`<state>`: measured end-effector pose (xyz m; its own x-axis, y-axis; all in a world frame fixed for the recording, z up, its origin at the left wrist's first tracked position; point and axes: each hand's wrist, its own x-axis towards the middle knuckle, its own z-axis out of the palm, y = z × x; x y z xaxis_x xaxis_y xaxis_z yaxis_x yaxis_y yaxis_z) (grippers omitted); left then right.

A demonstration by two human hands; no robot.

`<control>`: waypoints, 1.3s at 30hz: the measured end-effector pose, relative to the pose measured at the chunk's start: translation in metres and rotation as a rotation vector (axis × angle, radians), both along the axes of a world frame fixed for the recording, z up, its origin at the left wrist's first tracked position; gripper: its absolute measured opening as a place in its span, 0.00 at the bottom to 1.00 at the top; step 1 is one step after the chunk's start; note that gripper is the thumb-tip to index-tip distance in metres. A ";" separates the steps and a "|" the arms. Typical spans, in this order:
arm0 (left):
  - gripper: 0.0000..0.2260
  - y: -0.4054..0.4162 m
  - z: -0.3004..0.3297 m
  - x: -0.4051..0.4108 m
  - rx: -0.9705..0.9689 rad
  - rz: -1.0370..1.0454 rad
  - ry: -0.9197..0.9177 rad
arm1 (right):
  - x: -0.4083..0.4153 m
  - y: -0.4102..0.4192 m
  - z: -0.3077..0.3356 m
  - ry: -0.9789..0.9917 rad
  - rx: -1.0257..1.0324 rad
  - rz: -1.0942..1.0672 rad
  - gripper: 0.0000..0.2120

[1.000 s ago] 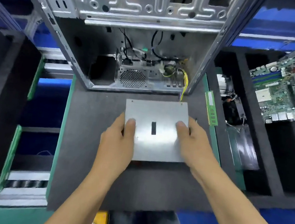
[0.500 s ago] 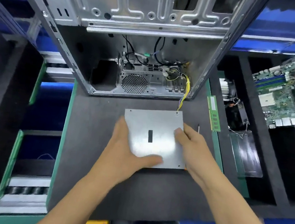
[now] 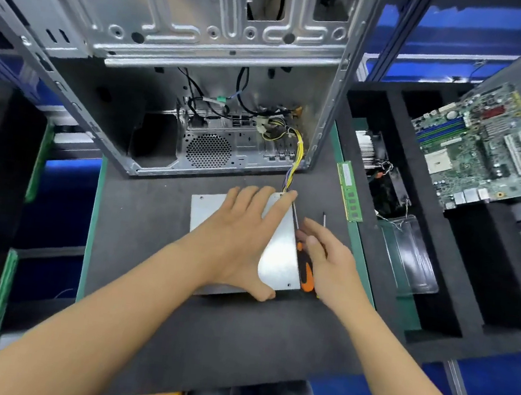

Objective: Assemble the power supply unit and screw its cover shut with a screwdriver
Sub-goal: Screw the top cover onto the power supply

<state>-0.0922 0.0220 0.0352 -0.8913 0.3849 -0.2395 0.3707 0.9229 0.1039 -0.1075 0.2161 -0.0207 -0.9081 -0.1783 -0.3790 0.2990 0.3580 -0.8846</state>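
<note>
Left hand (image 3: 241, 237) fingers straight, flat on the power supply cover (image 3: 278, 258), thumb along its near edge. Right hand (image 3: 329, 265) fingers loosely curled over the orange-handled screwdriver (image 3: 307, 277), grip unclear; half a second ago it rested on the cover (screwdriver was hidden then). The cover sits mid-mat (image 3: 147, 249), just right of centre, near the open PC case (image 3: 204, 59). RAM stick (image 3: 350, 192) at the mat's right edge, motherboard (image 3: 485, 149) beyond. Cover: flat, bare grey metal, screw holes at its corners.

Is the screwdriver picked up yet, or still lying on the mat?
Still lying on the mat. The screwdriver lies flat beside the power supply unit; the right hand reaches over its handle, not gripping.
</note>
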 end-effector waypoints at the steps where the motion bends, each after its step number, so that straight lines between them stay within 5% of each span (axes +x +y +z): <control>1: 0.63 0.000 0.000 0.000 0.017 0.003 -0.002 | 0.004 0.003 -0.002 0.019 0.015 0.051 0.18; 4: 0.61 -0.001 0.004 0.000 0.054 0.014 0.003 | 0.008 0.012 -0.002 0.009 -0.003 0.204 0.25; 8: 0.58 -0.002 0.011 0.001 0.079 0.005 -0.008 | 0.006 0.025 -0.001 -0.033 0.110 0.452 0.62; 10: 0.56 -0.006 0.016 0.002 0.181 0.039 -0.034 | 0.010 0.024 -0.005 0.008 0.225 0.592 0.69; 14: 0.53 -0.016 0.022 0.004 0.340 0.098 -0.040 | 0.014 0.017 -0.017 0.123 0.310 0.559 0.64; 24: 0.51 -0.015 0.022 0.004 0.446 0.136 -0.087 | 0.015 0.016 -0.027 0.309 0.419 0.478 0.34; 29: 0.55 -0.012 0.021 0.004 0.353 0.062 -0.047 | 0.004 0.033 0.003 0.114 0.301 0.409 0.70; 34: 0.61 -0.006 0.013 0.005 0.256 -0.011 -0.031 | -0.011 0.024 0.048 0.209 0.159 0.430 0.71; 36: 0.67 -0.011 0.013 0.003 0.262 0.003 -0.036 | -0.017 0.007 0.059 0.310 0.239 0.580 0.71; 39: 0.71 -0.043 0.012 0.015 0.532 0.215 -0.003 | -0.021 -0.023 0.066 0.520 0.484 0.855 0.71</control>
